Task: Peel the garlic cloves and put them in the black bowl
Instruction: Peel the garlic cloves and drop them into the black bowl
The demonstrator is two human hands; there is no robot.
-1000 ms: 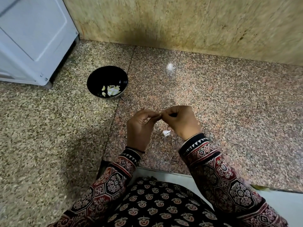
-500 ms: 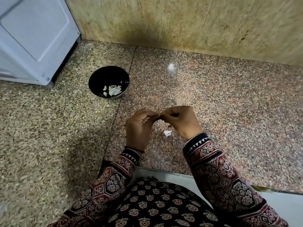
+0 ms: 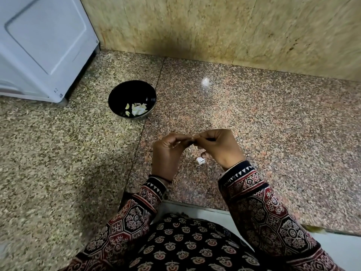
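My left hand and my right hand meet fingertip to fingertip above the granite counter, both pinching a small garlic clove that is mostly hidden by the fingers. Below my right hand a white scrap of garlic skin lies on the counter. The black bowl stands up and to the left of my hands, apart from them, with several pale peeled cloves at its bottom.
A white appliance stands at the far left, close to the bowl. A beige stone wall backs the speckled counter. The counter's front edge runs just under my wrists.
My hands stay together on the clove with only slight finger movement. The view has shifted a little; bowl and skin scrap have not moved.
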